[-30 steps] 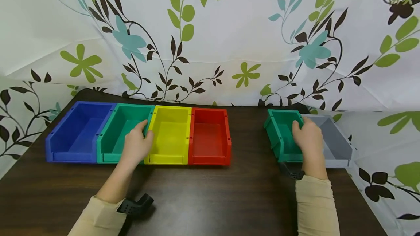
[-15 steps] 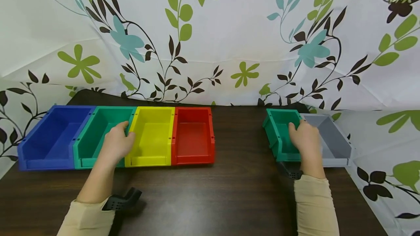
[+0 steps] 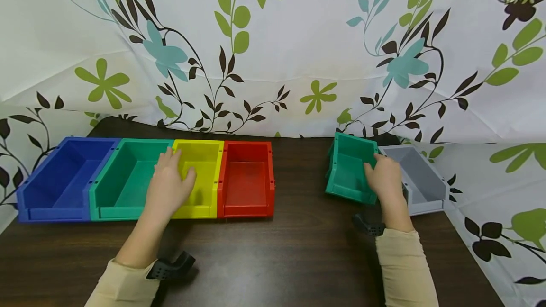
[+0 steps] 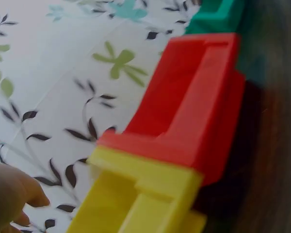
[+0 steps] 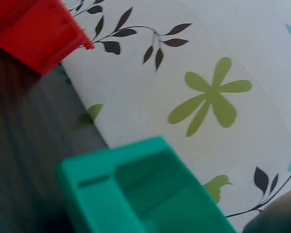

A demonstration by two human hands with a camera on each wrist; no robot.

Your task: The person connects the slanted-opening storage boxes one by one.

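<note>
In the head view my left hand is over the border between a green bin and a yellow bin, its fingers spread and nothing gripped. My right hand pinches the right wall of a smaller green bin, thumb inside it. This bin is turned and tilted, overlapping the edge of a grey bin on its right. In the right wrist view the small green bin shows close up, with only a bit of the hand at the corner.
A blue bin stands left of the larger green one, and a red bin ends the row on the right. Dark wood table lies in front. A patterned cloth hangs behind the table.
The row of four bins has shifted left with my left hand, which has since let go and spread its fingers. My right hand has tilted the small green bin and moved it left.
</note>
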